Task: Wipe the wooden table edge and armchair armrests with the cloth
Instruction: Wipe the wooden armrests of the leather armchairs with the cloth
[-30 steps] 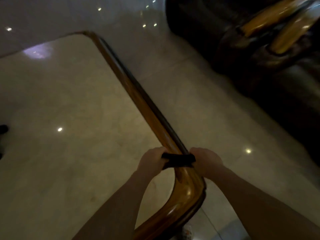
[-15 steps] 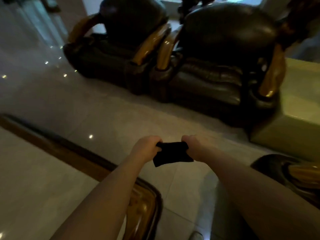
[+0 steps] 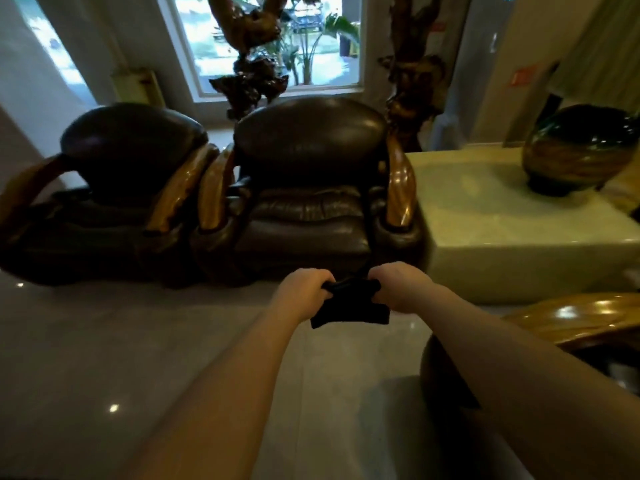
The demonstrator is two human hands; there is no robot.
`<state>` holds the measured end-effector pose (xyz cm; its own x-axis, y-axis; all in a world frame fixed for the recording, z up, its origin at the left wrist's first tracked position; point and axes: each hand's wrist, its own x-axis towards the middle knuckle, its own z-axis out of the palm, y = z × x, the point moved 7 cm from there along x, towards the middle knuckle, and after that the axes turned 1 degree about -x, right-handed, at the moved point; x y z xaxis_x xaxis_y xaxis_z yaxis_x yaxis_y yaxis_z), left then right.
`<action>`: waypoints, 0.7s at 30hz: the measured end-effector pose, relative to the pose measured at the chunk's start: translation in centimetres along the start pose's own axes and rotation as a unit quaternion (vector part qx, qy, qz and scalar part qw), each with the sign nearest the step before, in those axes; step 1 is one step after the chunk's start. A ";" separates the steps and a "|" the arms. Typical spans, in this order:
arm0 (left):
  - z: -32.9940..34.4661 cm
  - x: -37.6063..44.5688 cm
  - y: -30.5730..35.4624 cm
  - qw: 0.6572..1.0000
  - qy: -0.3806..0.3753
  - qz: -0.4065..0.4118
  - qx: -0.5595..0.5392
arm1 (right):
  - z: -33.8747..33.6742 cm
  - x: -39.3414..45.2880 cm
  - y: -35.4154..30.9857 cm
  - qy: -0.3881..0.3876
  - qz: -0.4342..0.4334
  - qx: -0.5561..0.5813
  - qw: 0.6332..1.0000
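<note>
A black cloth [image 3: 349,306] hangs in the air, stretched between my left hand [image 3: 304,289] and my right hand [image 3: 398,287], each gripping a top corner. Straight ahead stands a dark leather armchair [image 3: 304,216] with glossy wooden armrests, one on its left [image 3: 211,192] and one on its right [image 3: 400,188]. A second dark armchair [image 3: 114,188] stands beside it on the left, its wooden armrest [image 3: 176,188] almost touching the first chair's. The cloth is above the floor, short of the chairs. The wooden table edge is out of view.
A pale stone block table [image 3: 512,230] stands at the right with a round dark vase [image 3: 578,150] on it. Another wooden armrest [image 3: 571,317] curves in at lower right. Carved wood sculptures [image 3: 252,64] stand behind the chairs before a window. Glossy tiled floor [image 3: 104,341] lies between.
My view has swung up from the table's wooden edge to the armchairs. Both hands lifted the cloth off the table edge and carry it through the air toward the chairs.
</note>
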<state>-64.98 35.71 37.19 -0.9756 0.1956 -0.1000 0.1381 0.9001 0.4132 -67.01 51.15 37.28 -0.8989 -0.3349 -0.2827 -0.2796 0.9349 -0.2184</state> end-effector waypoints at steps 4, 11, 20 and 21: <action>0.6 4.1 0.7 0.999 -0.032 0.030 -0.014 | -0.7 2.1 3.4 0.003 0.025 0.000 1.000; 0.4 13.9 -0.7 0.995 -0.048 0.076 -0.053 | -2.7 8.9 6.8 0.020 0.080 -0.002 0.997; -0.8 24.2 -2.1 0.989 -0.065 0.119 -0.065 | -5.2 16.6 11.1 0.048 0.129 0.035 0.990; -0.5 25.3 -2.0 0.988 -0.072 0.122 -0.061 | -5.2 17.4 11.8 0.046 0.134 0.039 0.989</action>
<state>-89.98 38.64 34.25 -0.8798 0.4630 -0.1079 0.3370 0.7674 0.5454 -87.66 56.95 34.64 -0.9650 -0.0600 -0.2553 -0.0025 0.9755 -0.2200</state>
